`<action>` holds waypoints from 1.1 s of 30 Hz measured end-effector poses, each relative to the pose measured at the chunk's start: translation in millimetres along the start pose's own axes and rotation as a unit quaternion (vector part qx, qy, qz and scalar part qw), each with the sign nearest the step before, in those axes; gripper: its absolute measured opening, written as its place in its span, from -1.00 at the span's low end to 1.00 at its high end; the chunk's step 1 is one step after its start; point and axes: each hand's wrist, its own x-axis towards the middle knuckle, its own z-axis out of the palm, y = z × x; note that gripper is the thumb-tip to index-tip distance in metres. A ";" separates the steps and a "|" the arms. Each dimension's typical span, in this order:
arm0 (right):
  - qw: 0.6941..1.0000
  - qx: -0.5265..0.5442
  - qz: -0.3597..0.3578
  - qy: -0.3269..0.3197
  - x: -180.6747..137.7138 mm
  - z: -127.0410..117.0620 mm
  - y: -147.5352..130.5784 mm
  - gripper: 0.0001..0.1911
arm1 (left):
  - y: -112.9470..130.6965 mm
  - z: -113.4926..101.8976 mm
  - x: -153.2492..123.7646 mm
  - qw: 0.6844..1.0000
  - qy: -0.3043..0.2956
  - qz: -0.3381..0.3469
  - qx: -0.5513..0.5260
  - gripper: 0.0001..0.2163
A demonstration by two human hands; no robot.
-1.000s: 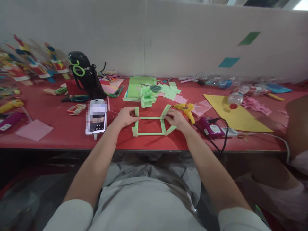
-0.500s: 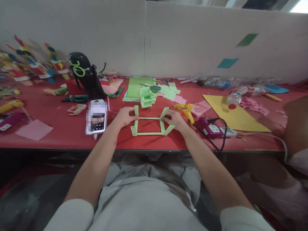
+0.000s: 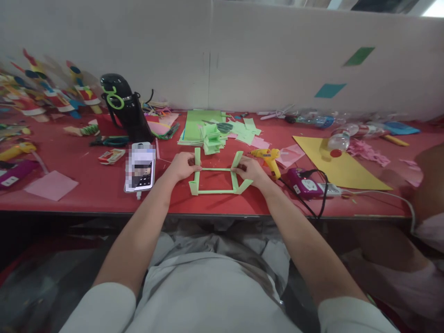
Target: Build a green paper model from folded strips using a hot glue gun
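Note:
A light green paper frame (image 3: 215,191), a rectangle of thin strips with upright flaps at its corners, sits on the red table (image 3: 166,203) in front of me. My left hand (image 3: 183,167) pinches its far left corner, thumb and fingers closed on the strip. At the far right corner, my right hand (image 3: 250,169) grips the frame in the same way. Just past the right hand lies a yellow glue gun (image 3: 268,158). Behind the frame stands a folded green paper piece (image 3: 212,139), with scissors (image 3: 222,126) and green sheets (image 3: 197,122) around it.
To the left are a phone (image 3: 140,169), a black bottle (image 3: 126,111) and pink paper (image 3: 52,185). On the right lie a purple power box (image 3: 303,185) with cables, yellow paper (image 3: 347,166) and a plastic bottle (image 3: 340,141). Another person's arm (image 3: 428,185) is at the right edge.
The view has shifted very slightly. Both hands keep their hold on the frame's far corners, and nothing else has visibly moved.

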 end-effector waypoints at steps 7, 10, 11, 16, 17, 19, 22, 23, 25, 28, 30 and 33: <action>0.999 0.006 0.035 0.000 -1.4 -1.2 1.9 -0.71 | -6.1 2.9 -1.0 0.999 -0.023 0.018 -0.038 -0.74; 0.999 0.019 0.050 -0.007 -1.4 -1.3 3.1 -0.66 | -7.0 2.6 -0.9 0.999 -0.021 0.013 -0.029 -0.75; 0.998 0.021 0.054 -0.007 -0.9 -1.1 3.6 -0.65 | -6.7 2.4 -0.6 1.000 -0.016 0.008 -0.019 -0.76; 0.999 0.014 0.050 -0.004 2.2 -0.1 5.4 -0.67 | -5.2 2.4 1.4 0.999 0.003 -0.021 0.026 -0.77; 0.999 0.014 0.045 -0.007 2.6 -0.3 5.5 -0.69 | -5.7 3.0 2.2 0.999 0.007 -0.021 0.031 -0.78; 0.999 0.012 0.040 -0.012 3.1 -0.7 5.6 -0.71 | -7.9 4.5 4.0 0.999 0.012 -0.017 0.036 -0.80; 0.999 0.000 0.047 -0.005 3.4 -1.0 5.2 -0.70 | -12.1 6.6 6.1 1.000 0.013 -0.008 0.026 -0.81; 0.999 -0.002 0.050 -0.001 3.5 -0.8 5.0 -0.68 | -13.0 7.0 6.0 1.000 0.013 -0.006 0.023 -0.80; 0.998 0.001 0.056 0.009 3.4 0.2 4.0 -0.66 | -13.3 7.3 4.5 1.000 0.016 -0.006 0.013 -0.77; 0.996 0.005 0.082 0.028 -0.4 1.8 0.4 -0.68 | -10.8 7.4 0.2 0.999 0.025 -0.007 -0.020 -0.69; 0.992 0.028 0.110 0.050 -8.3 0.5 -4.6 -0.75 | -8.5 7.5 -1.9 0.999 0.027 -0.010 -0.043 -0.63; 0.989 0.069 0.100 0.088 -30.4 -9.1 -16.6 -0.82 | -5.7 5.9 -4.5 0.998 0.016 -0.023 -0.059 -0.59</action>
